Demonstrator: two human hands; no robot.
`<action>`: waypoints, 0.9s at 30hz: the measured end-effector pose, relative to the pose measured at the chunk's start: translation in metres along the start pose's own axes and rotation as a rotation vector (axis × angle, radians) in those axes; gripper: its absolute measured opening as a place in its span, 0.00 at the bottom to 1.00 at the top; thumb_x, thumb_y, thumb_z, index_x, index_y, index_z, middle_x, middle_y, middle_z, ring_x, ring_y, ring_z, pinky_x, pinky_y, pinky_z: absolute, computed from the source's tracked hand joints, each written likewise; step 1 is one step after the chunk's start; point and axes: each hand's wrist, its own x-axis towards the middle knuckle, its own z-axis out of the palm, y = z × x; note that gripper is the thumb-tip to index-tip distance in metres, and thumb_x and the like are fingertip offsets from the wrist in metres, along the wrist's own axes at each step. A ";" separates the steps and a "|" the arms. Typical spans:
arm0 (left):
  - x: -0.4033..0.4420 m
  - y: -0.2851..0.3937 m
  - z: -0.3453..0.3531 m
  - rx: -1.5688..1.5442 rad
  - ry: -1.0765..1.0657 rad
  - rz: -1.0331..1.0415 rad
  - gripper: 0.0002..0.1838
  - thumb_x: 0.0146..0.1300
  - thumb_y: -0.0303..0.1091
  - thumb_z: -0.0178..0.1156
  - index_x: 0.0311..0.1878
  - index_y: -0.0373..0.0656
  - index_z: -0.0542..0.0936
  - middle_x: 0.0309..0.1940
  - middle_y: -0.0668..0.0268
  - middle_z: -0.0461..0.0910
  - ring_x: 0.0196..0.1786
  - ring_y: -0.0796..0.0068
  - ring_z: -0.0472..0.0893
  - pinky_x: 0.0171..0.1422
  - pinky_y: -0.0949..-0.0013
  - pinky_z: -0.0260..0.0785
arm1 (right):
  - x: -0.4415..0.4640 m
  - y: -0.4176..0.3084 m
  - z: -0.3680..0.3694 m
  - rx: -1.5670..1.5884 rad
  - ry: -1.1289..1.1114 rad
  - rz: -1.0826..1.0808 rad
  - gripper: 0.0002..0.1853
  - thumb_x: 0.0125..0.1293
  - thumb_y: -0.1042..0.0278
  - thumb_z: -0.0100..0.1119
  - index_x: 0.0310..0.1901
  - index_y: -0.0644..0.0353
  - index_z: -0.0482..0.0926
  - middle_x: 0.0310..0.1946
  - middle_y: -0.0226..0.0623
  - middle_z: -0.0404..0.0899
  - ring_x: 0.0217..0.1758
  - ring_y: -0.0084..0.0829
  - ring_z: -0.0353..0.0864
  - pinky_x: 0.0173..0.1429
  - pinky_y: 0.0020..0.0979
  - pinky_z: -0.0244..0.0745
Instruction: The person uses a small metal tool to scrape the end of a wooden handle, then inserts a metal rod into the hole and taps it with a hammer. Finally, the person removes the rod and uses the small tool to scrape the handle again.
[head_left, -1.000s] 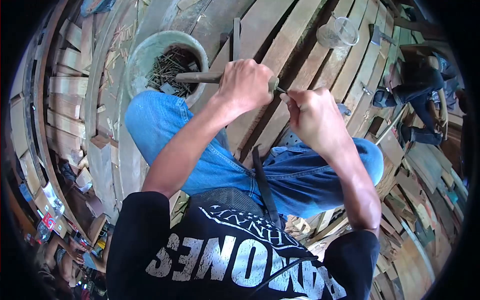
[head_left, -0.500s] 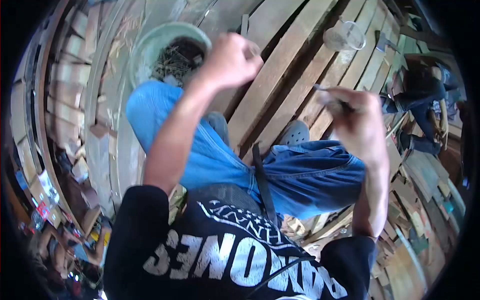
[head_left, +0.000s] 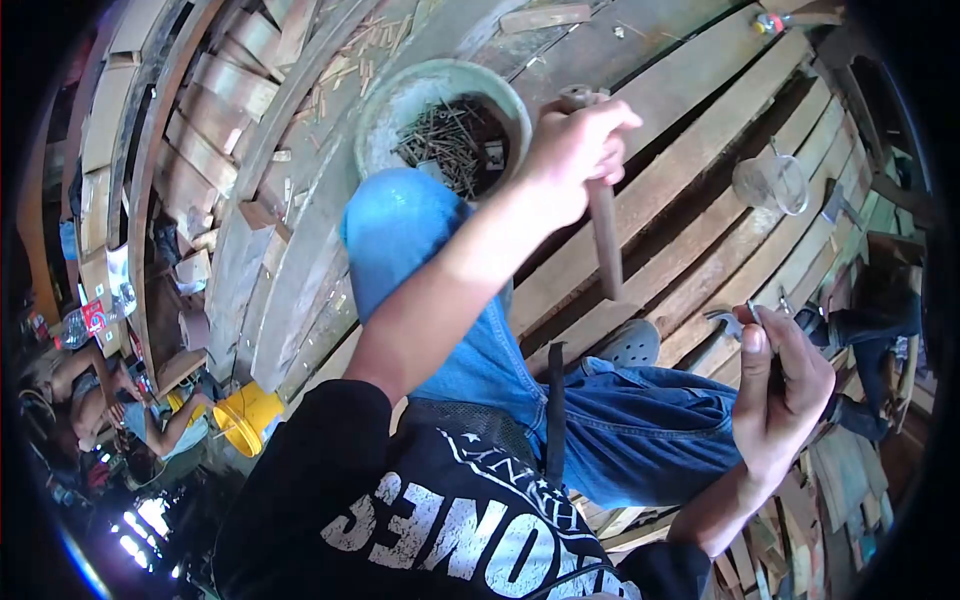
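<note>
My left hand (head_left: 575, 160) is closed around a wooden stick (head_left: 606, 245) that points down over the planks. A rounded end shows above the fist; whether it is a tool head I cannot tell. Below it and to the left, a pale green bucket (head_left: 365, 130) holds many thin brown rod-like pieces (head_left: 455, 140). On the other side, my right hand (head_left: 785, 385) pinches a small thin metal piece (head_left: 753, 312) between thumb and fingers; its kind is unclear. Just beyond those fingers, a shiny curved metal piece (head_left: 722, 322) like a hammer head lies by the planks.
Long planks (head_left: 690, 150) with dark gaps run across the floor. A clear plastic container (head_left: 775, 185) and a hammer-like tool (head_left: 842, 205) lie on them. People sit at lower left (head_left: 90, 390) and right (head_left: 870, 340). A yellow bucket (head_left: 250, 418) stands near the left one.
The view has shifted left, so the bucket and planks appear further right. My right hand has turned, showing its thumb and the small metal piece. The stick in my left hand now shows plainly.
</note>
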 end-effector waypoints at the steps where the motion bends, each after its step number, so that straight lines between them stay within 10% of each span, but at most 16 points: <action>1: 0.000 -0.005 0.003 -0.026 0.009 -0.016 0.17 0.60 0.28 0.62 0.20 0.51 0.66 0.11 0.79 0.57 0.14 0.83 0.58 0.24 0.72 0.53 | -0.001 0.003 0.004 -0.013 0.011 -0.091 0.05 0.64 0.74 0.63 0.39 0.67 0.83 0.26 0.41 0.82 0.23 0.31 0.80 0.28 0.26 0.69; 6: 0.001 -0.027 0.022 -0.080 0.119 -0.038 0.17 0.59 0.31 0.61 0.20 0.52 0.65 0.12 0.78 0.56 0.15 0.83 0.57 0.27 0.71 0.56 | -0.003 -0.007 0.016 -0.052 -0.078 -0.104 0.10 0.62 0.73 0.67 0.44 0.65 0.83 0.31 0.43 0.85 0.23 0.33 0.83 0.28 0.27 0.73; 9: -0.009 -0.034 0.035 -0.067 0.160 -0.042 0.17 0.59 0.32 0.61 0.19 0.52 0.65 0.12 0.78 0.57 0.16 0.82 0.57 0.27 0.71 0.57 | -0.006 -0.013 0.026 -0.026 -0.183 -0.057 0.28 0.53 0.72 0.73 0.58 0.63 0.77 0.35 0.43 0.87 0.21 0.30 0.82 0.26 0.29 0.75; 10: -0.012 -0.037 0.037 -0.050 0.175 -0.032 0.17 0.59 0.32 0.61 0.19 0.52 0.65 0.12 0.78 0.58 0.16 0.82 0.57 0.27 0.71 0.57 | -0.008 -0.012 0.033 0.044 -0.165 -0.092 0.30 0.50 0.77 0.73 0.58 0.69 0.77 0.50 0.45 0.84 0.14 0.18 0.63 0.21 0.23 0.63; 18: -0.025 -0.055 0.043 0.005 0.043 0.018 0.16 0.60 0.31 0.62 0.18 0.46 0.70 0.11 0.74 0.63 0.14 0.81 0.62 0.23 0.71 0.59 | -0.014 -0.008 0.042 -0.062 -0.372 -0.122 0.47 0.43 0.73 0.77 0.69 0.64 0.67 0.60 0.40 0.78 0.15 0.28 0.67 0.24 0.29 0.70; 27: -0.029 -0.060 0.044 0.105 -0.013 0.109 0.15 0.58 0.28 0.63 0.16 0.48 0.73 0.12 0.76 0.69 0.13 0.86 0.67 0.17 0.76 0.55 | -0.019 -0.017 0.051 -0.153 -0.512 -0.122 0.45 0.49 0.66 0.77 0.71 0.43 0.68 0.16 0.31 0.73 0.14 0.32 0.70 0.23 0.37 0.68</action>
